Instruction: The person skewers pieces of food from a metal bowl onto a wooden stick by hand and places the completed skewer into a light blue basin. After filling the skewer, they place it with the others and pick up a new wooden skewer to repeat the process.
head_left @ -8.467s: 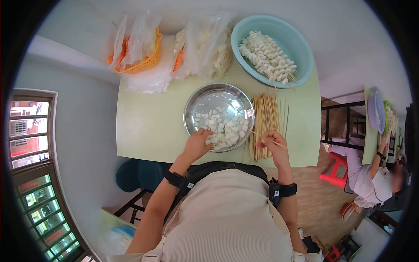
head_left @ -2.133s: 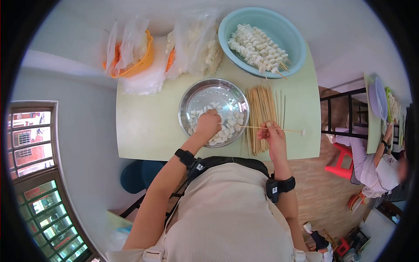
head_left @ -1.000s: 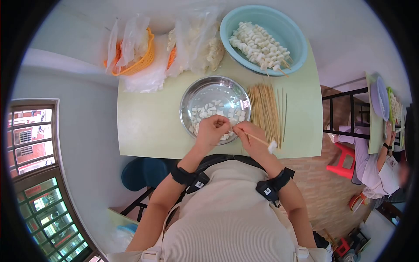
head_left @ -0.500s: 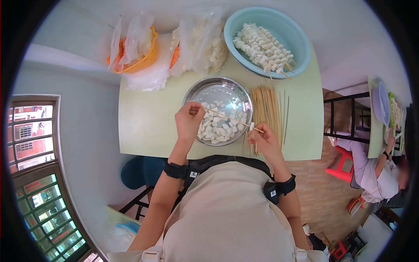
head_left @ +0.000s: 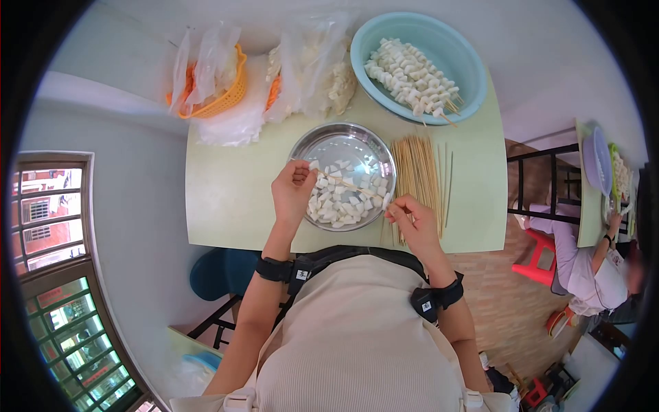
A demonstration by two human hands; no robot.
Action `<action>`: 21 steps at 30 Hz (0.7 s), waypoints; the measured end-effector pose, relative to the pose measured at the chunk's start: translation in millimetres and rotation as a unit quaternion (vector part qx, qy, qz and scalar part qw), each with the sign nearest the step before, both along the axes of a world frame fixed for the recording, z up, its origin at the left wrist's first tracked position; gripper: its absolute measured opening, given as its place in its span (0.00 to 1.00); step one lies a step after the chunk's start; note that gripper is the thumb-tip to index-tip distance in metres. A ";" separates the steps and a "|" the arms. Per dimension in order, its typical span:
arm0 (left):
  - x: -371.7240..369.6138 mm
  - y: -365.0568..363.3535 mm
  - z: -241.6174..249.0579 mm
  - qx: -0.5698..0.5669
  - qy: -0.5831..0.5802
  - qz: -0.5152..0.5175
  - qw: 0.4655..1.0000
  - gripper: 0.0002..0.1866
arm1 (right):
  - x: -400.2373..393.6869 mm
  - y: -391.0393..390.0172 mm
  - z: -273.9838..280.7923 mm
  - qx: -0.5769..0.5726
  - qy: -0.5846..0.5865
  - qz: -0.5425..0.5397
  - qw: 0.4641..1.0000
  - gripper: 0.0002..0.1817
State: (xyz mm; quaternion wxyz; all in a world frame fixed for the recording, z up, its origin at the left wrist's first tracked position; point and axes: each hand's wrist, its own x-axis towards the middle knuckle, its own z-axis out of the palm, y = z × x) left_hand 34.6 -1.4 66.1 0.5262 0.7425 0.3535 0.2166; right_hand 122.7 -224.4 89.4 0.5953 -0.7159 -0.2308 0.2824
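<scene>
A thin bamboo skewer [head_left: 347, 182] runs slanting over the steel bowl [head_left: 318, 134], between my two hands. My right hand [head_left: 417, 223] is closed in a pinch around its right end. One white cube [head_left: 387, 201] is threaded on the skewer just by those fingers. At the opposite tip, my left hand [head_left: 292, 189] pinches another white cube [head_left: 314, 165] between thumb and forefinger. Many loose white cubes [head_left: 340, 208] lie in the bowl below, mostly in its near half.
Right of the bowl lies a bundle of bamboo skewers [head_left: 416, 172]. A blue basin [head_left: 362, 77] with filled skewers stands at the back right. Plastic bags [head_left: 312, 65] and an orange basket [head_left: 230, 99] occupy the back left. A person [head_left: 594, 275] sits at another table far right.
My right hand has shifted slightly left, and the threaded cube with it. A white cube now shows in my left fingertips at the skewer's tip.
</scene>
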 end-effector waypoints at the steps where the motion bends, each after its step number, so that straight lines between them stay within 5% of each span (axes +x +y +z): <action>1: -0.2 -1.9 2.3 0.000 0.000 0.001 1.000 0.08 | -0.2 0.2 -0.3 -0.002 0.001 -0.002 1.000 0.06; 6: 5.6 -43.9 35.8 -0.015 0.024 -0.169 0.985 0.08 | -3.5 8.9 -2.2 -0.026 -0.077 0.008 0.997 0.06; 21: 8.6 -57.5 42.6 -0.015 0.020 -0.202 0.979 0.10 | -3.7 13.6 -5.1 -0.017 -0.042 -0.005 0.999 0.06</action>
